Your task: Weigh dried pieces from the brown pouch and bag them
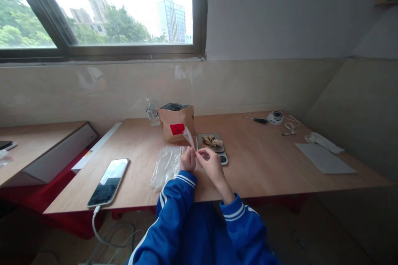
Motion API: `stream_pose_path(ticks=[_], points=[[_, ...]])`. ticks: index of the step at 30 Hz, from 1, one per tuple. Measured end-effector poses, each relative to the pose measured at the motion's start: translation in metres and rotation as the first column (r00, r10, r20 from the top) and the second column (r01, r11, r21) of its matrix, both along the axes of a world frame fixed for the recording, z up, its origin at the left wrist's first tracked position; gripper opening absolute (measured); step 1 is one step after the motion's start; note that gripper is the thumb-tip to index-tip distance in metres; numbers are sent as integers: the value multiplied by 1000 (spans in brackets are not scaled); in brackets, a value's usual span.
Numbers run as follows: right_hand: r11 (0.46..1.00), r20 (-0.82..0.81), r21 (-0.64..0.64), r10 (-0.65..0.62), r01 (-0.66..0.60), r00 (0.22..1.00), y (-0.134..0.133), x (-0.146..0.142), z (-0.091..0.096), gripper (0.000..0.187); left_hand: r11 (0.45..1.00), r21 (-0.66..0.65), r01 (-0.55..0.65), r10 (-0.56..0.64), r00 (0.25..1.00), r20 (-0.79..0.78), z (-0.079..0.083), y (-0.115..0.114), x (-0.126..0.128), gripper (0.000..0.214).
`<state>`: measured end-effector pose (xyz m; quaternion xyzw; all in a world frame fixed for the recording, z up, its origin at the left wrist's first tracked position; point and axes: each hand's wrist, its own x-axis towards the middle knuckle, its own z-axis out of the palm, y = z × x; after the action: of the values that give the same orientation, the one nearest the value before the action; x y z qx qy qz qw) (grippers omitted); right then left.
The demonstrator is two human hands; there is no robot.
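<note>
Both hands, left hand [188,160] and right hand [212,164], pinched on small clear bag [188,136] above wooden table [264,161] under window [99,8].

Window [102,8] daylight overexposed, room dim, wide-angle edge distortion

I see a wide window [99,8] filling the upper left of the frame, daylight on pale walls [280,20], and a wooden table [264,165] across the middle.

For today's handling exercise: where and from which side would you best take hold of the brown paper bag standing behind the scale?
Probably the brown paper bag at its folded top edge, from above: it stands upright and open, the scale crowds its right side, and the bottle its left.
</note>
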<state>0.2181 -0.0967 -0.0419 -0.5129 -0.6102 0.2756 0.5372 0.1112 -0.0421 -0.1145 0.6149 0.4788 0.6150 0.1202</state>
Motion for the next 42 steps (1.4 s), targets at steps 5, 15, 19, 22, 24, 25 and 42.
stream_pose_path(ticks=[5,15,19,22,24,25,42], points=[[996,-212,-69,-72,59,975,16,9,-7,26,986,-1,-169,169,982,85,-3,4,0,43],[973,-297,-158,-212,171,931,46,36,-27,32,927,126,-354,335,930,150,16,-2,0,32],[995,-138,-2,-101,101,985,44,34,-28,24,926,175,-335,322,941,101,13,-2,-1,28],[987,175,157,-70,42,982,43,34,-29,22,925,175,-336,334,942,41,10,-2,0,27],[982,401,191,-84,7,912,43,34,-30,27,905,185,-383,388,921,9,9,-1,0,26],[983,495,185,-89,-4,864,43,34,-31,30,892,202,-405,414,910,-2,9,-1,0,25],[974,678,192,-42,-121,733,54,39,-41,33,880,372,-296,339,939,-53,7,5,-3,16]])
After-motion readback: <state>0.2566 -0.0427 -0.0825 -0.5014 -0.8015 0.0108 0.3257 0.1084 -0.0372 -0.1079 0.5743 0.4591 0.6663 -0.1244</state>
